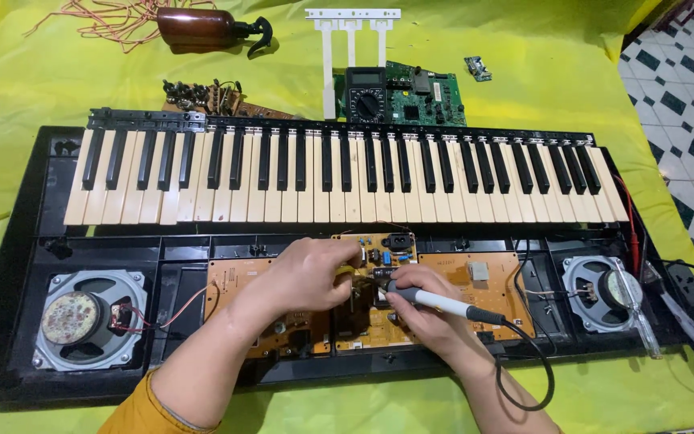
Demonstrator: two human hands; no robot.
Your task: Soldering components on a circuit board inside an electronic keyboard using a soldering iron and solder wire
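An opened electronic keyboard (347, 173) lies on a yellow cloth, its black-and-white keys facing up. Below the keys, brown circuit boards (475, 277) sit in the black case. My right hand (431, 309) grips a soldering iron (451, 305) with a white-and-black handle, its tip pointing left at the middle circuit board. My left hand (307, 277) rests on the same board just left of the tip, fingers curled and pinching something small that I cannot make out. The iron's black cord (536, 370) loops down to the right.
Round speakers sit at the case's left (90, 317) and right (600, 281) ends. Behind the keys lie a black multimeter (367, 95) on a green circuit board (427, 96), a white strip of loose keys (353, 32), a brown bottle (202, 26) and tangled wire. Tiled floor (684, 96) shows at right.
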